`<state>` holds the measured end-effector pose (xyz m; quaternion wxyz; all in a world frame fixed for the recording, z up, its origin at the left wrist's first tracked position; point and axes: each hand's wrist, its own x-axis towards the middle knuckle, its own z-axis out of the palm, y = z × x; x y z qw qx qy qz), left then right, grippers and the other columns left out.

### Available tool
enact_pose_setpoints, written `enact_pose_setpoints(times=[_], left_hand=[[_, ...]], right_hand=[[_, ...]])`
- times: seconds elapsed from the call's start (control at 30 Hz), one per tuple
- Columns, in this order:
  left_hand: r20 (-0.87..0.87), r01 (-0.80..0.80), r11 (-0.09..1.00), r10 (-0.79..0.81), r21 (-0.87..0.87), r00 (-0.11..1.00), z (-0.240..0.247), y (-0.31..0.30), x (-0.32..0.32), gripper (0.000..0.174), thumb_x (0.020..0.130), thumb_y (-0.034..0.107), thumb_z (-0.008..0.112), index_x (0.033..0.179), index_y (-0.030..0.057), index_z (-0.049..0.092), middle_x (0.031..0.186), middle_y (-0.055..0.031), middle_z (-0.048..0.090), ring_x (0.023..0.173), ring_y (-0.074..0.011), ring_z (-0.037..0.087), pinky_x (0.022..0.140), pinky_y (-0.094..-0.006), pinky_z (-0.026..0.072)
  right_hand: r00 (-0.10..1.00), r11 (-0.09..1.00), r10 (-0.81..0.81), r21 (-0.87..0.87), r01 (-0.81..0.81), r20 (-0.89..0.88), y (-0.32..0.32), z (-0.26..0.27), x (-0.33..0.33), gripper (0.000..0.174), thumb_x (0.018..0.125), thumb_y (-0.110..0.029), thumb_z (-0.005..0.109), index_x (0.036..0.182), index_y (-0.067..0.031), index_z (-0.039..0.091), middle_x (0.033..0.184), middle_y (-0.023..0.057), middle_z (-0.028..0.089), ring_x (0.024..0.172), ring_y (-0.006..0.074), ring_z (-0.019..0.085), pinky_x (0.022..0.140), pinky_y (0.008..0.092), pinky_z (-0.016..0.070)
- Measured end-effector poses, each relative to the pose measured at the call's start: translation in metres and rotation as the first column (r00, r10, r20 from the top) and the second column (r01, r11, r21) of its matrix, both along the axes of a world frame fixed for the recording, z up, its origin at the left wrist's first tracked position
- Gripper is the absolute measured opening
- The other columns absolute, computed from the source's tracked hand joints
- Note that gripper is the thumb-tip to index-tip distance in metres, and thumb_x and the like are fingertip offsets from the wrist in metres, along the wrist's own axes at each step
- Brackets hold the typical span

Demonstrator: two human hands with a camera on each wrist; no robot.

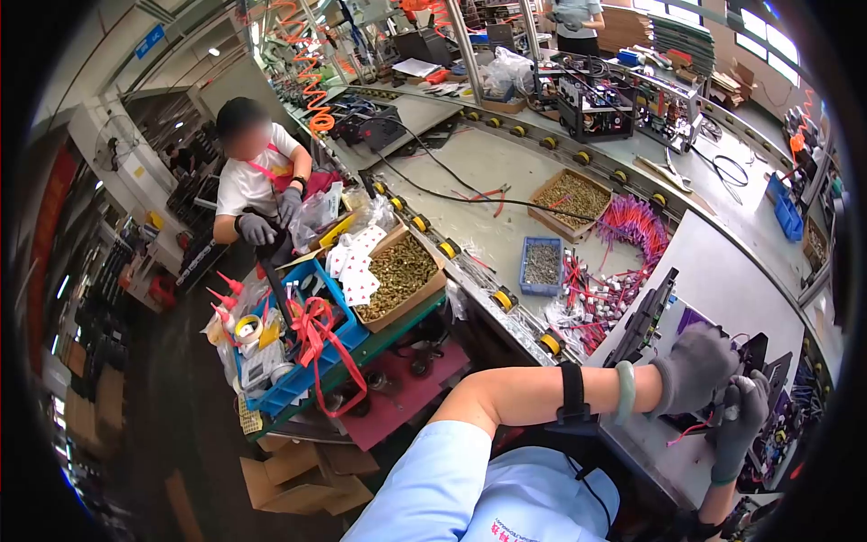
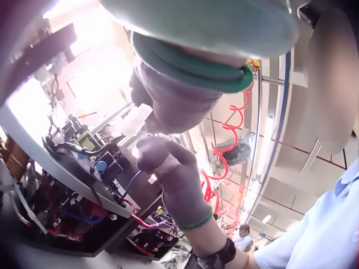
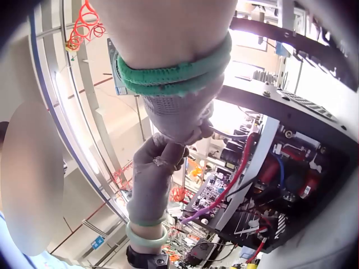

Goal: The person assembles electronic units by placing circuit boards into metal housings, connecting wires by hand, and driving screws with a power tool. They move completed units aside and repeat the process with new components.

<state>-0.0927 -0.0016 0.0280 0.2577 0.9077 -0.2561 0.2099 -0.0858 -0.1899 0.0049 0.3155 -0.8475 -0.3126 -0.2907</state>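
Note:
Both hands wear grey gloves and meet closely over an open electronic unit with boards and wires inside. My left hand, with a pale green bangle at its wrist, has its fingers curled and holds a white plastic connector. Just below it, my right hand has curled fingers with a thin grey cable running to their tips. A blue wire reaches toward the right fingers in the left wrist view. The fingertips partly hide each other, and I cannot tell how the cable joins the connector.
Bundles of red and purple wires lie beyond the unit. A blue tray of screws and a carton of brass-coloured parts stand nearby. At the left, a blue crate holds bottles and tape; another person works beyond it.

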Motion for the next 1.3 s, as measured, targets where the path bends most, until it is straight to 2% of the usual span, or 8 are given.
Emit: enact_pose_setpoints(times=[0.2,0.43,0.63,0.8,0.83,0.9,1.0,1.3], left_hand=[[-0.537,0.008,0.866,-0.317,-0.500,0.781,-0.011,-0.019,0.013,0.014,0.077,0.018,0.065,0.076,0.0039,0.067,0.074,-0.0194,0.064,0.074,-0.0383,0.064,0.067,-0.0449,0.0509],[0.021,-0.138,0.939,0.139,0.315,0.990,0.016,0.028,0.016,0.032,0.075,0.027,0.063,0.100,0.0079,0.063,0.098,-0.0121,0.059,0.097,-0.0294,0.056,0.084,-0.0443,0.0365],[-0.342,-0.364,0.931,0.341,-0.003,0.876,-0.003,0.093,0.026,0.052,0.087,0.036,0.056,0.126,0.0009,0.054,0.125,-0.0243,0.051,0.120,-0.0386,0.049,0.105,-0.0478,0.0355],[-0.360,-0.214,0.921,0.089,-0.325,0.929,-0.049,0.099,0.045,0.046,0.091,0.026,0.059,0.131,0.0037,0.051,0.125,-0.0231,0.051,0.116,-0.0356,0.051,0.102,-0.0470,0.0413],[-0.111,-0.126,0.946,0.097,-0.298,0.989,-0.059,0.103,0.050,0.041,0.093,0.018,0.057,0.132,0.0058,0.050,0.111,-0.0168,0.057,0.097,-0.0247,0.059,0.087,-0.0406,0.0504],[-0.508,-0.204,0.769,-0.177,-0.606,0.843,-0.041,0.099,0.039,0.036,0.098,0.011,0.052,0.134,0.0106,0.051,0.086,-0.0011,0.053,0.068,-0.0050,0.052,0.057,-0.0237,0.0477],[-0.320,-0.100,0.869,-0.070,-0.485,0.945,-0.032,0.101,0.038,0.037,0.094,0.013,0.054,0.130,0.0020,0.056,0.106,-0.0130,0.059,0.091,-0.0188,0.054,0.086,-0.0327,0.0462],[-0.490,-0.219,0.793,-0.113,-0.569,0.864,-0.010,0.090,0.025,0.038,0.096,0.012,0.053,0.132,0.0017,0.054,0.109,-0.0081,0.058,0.088,-0.0132,0.052,0.084,-0.0273,0.0457]], right_hand=[[0.976,0.944,-0.149,0.271,0.188,-0.161,-0.015,-0.026,0.003,0.012,0.091,-0.009,0.057,0.089,0.0014,0.063,0.082,0.0129,0.061,0.098,0.0322,0.060,0.097,0.0439,0.0423],[1.000,0.958,-0.015,-0.286,0.015,0.003,-0.009,0.027,0.041,0.010,0.072,-0.006,0.066,0.073,-0.0016,0.056,0.069,0.0142,0.055,0.070,0.0337,0.053,0.079,0.0414,0.0433],[0.982,0.879,0.176,-0.438,-0.186,-0.063,0.010,0.021,0.077,0.013,0.066,-0.005,0.064,0.064,-0.0050,0.052,0.064,0.0143,0.051,0.067,0.0344,0.054,0.072,0.0420,0.0407],[0.973,0.898,0.067,-0.411,-0.156,-0.222,0.016,0.032,0.066,0.014,0.075,-0.011,0.065,0.066,-0.0074,0.055,0.067,0.0117,0.053,0.068,0.0318,0.055,0.068,0.0414,0.0417],[0.951,0.896,0.020,-0.417,-0.154,-0.309,0.017,0.040,0.061,0.011,0.076,-0.013,0.065,0.070,-0.0081,0.058,0.068,0.0115,0.055,0.068,0.0313,0.056,0.065,0.0414,0.0427],[0.956,0.891,0.152,-0.384,-0.243,-0.251,0.012,0.039,0.064,0.006,0.074,-0.016,0.064,0.073,-0.0102,0.061,0.072,0.0107,0.058,0.068,0.0308,0.059,0.064,0.0403,0.0460],[0.993,0.811,-0.003,-0.581,-0.067,-0.118,0.006,0.031,0.065,0.003,0.070,-0.015,0.063,0.069,-0.0127,0.063,0.071,0.0069,0.062,0.069,0.0275,0.064,0.084,0.0398,0.0447],[0.991,0.863,0.074,-0.491,-0.118,-0.108,0.003,0.036,0.058,0.015,0.072,-0.015,0.071,0.064,-0.0115,0.059,0.061,0.0050,0.059,0.067,0.0260,0.064,0.083,0.0391,0.0471]])
